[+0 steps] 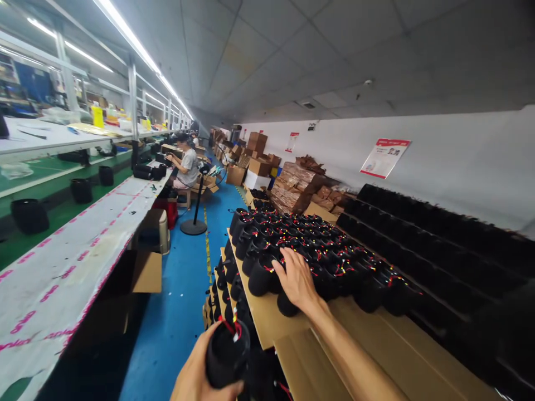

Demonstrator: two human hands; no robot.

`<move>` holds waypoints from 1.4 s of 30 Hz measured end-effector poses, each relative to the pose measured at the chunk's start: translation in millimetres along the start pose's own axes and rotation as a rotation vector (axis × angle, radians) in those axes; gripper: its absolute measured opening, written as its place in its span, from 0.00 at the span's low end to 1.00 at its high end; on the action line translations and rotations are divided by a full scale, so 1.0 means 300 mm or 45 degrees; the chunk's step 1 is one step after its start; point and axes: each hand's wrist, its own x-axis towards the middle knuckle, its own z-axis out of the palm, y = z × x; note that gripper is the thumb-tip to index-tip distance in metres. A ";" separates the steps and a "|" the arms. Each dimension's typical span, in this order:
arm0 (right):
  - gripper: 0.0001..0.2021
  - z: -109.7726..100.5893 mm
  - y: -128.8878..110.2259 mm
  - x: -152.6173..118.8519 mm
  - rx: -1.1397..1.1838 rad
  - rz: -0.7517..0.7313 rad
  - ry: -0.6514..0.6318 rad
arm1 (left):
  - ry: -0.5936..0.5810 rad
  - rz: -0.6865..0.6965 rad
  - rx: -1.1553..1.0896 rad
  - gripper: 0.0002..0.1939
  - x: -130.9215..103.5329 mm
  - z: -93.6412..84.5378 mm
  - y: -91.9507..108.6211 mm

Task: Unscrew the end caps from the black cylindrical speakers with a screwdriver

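A black cylindrical housing (228, 356) with red wires and small connectors at its open top is held by my left hand (198, 367), low in the view. My right hand (298, 281) reaches over the near edge of a stack of cardboard sheets (267, 323), its fingers over the black housings there. Its fingertips lie against or just above one housing; whether they grip it is hidden. Many similar housings (261, 275) stand in rows on the cardboard, red wires showing at their tops.
On the left runs a long workbench (96, 239) with a white printed cover, beside a green conveyor (58, 223). A seated person (188, 164) works farther along. A black stand (193, 226) is on the blue floor. Cartons (257, 167) line the wall.
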 end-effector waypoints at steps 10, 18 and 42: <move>0.45 -0.009 -0.090 -0.313 0.593 0.346 -0.035 | -0.198 0.299 -0.250 0.40 0.267 0.268 0.225; 0.31 -0.046 0.014 -0.226 0.466 0.388 0.269 | 0.038 0.317 -0.012 0.52 0.132 0.452 0.117; 0.26 0.085 0.164 -0.318 0.033 0.082 0.279 | -0.283 0.209 0.288 0.44 0.080 0.549 -0.188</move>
